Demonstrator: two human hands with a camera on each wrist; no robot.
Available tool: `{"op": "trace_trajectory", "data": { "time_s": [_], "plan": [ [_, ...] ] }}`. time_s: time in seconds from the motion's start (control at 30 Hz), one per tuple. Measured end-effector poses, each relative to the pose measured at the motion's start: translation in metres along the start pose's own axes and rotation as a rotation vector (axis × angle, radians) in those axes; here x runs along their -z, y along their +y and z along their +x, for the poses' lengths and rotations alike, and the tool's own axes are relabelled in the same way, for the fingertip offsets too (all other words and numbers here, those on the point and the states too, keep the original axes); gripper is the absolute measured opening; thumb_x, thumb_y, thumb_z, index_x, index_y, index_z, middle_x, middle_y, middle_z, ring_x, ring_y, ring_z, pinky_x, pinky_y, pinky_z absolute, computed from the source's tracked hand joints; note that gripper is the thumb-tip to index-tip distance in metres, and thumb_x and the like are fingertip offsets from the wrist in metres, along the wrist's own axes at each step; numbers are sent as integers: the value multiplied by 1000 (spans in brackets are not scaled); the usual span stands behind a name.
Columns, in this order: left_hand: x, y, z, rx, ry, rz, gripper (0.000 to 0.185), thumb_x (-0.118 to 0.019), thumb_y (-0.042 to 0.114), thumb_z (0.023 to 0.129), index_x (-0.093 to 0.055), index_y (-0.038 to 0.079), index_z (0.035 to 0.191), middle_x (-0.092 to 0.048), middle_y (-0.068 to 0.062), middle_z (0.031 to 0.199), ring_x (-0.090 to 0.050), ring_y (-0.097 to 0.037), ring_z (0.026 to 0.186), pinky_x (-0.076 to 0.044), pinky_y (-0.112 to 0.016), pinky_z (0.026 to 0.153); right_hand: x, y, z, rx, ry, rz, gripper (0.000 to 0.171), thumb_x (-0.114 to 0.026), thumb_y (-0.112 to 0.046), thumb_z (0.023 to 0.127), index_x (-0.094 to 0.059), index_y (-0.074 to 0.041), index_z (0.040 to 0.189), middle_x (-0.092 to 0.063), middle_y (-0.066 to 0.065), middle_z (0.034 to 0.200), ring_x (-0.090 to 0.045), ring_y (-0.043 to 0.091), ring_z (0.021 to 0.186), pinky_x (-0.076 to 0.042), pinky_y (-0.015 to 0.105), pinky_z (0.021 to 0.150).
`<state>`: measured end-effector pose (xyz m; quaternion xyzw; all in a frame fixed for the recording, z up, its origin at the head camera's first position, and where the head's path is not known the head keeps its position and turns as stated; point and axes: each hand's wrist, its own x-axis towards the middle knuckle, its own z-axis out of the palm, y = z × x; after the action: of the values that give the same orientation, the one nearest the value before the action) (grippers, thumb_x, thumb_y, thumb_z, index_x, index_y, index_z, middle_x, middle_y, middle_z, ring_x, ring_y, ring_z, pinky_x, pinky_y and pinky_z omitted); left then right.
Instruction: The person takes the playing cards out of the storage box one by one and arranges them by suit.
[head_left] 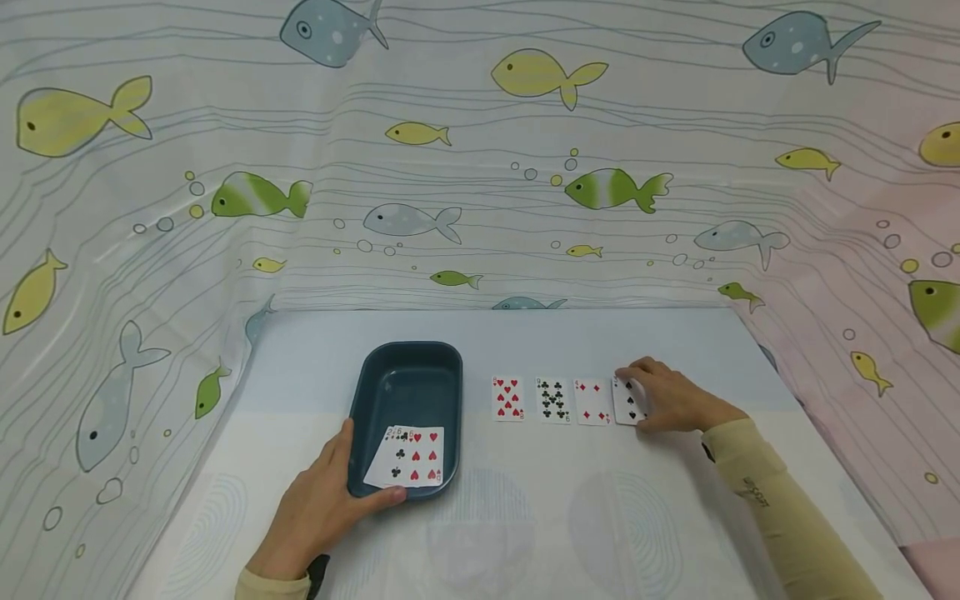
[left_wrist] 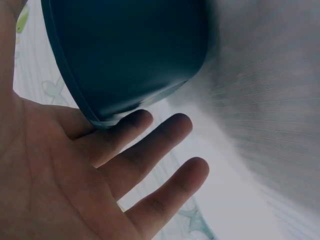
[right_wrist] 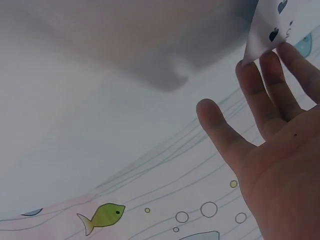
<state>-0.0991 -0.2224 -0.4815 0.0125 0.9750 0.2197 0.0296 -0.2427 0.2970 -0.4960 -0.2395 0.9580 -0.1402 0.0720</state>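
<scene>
Tray (head_left: 405, 379) with three cards (head_left: 408, 457), left hand (head_left: 318, 504) beside

Head view looks forward and down from above the near edge of the tabletop (head_left: 525, 517), taking in both hands. Left wrist view sits very close under the left hand (left_wrist: 75, 175), facing the tray (left_wrist: 125, 55), shared with the head view. Right wrist view, equally close, faces the right hand (right_wrist: 280, 150) and card (right_wrist: 272, 30).
</scene>
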Motion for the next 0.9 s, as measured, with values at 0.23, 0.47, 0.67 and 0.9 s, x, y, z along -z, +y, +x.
{"op": "trace_trajectory", "data": {
  "time_s": [0.23,0.47,0.67,0.9],
  "plan": [
    [1,0,0,17,-20,-3,138,-65,87,69,-15,-4,159,-35,-28,155,-56,-46,117,-44,-66,95,-2,3,-1,-43,-56,7,81,-86,-16,70,-54,-7,144,-50,21,139,-52,40,121,-44,62,98],
    [1,0,0,17,-21,-5,138,-65,87,69,-15,-4,159,-35,-28,155,-56,-46,117,-45,-66,95,-1,3,-3,-49,-78,35,83,-83,-13,71,-50,-4,146,-46,24,141,-45,43,126,-42,64,99],
    [0,-1,0,13,-13,-4,138,-64,88,69,-15,-4,160,-36,-28,155,-58,-44,115,-46,-65,94,-4,3,-3,-68,-73,41,85,-82,-13,71,-48,-3,148,-45,23,143,-43,42,128,-41,63,101],
    [0,-1,0,14,-19,-8,139,-64,88,68,-14,-4,160,-35,-28,156,-57,-45,117,-45,-65,95,-7,5,-2,-69,-67,34,87,-81,-15,70,-47,-4,148,-45,23,143,-43,42,129,-41,64,101]
  ]
}}
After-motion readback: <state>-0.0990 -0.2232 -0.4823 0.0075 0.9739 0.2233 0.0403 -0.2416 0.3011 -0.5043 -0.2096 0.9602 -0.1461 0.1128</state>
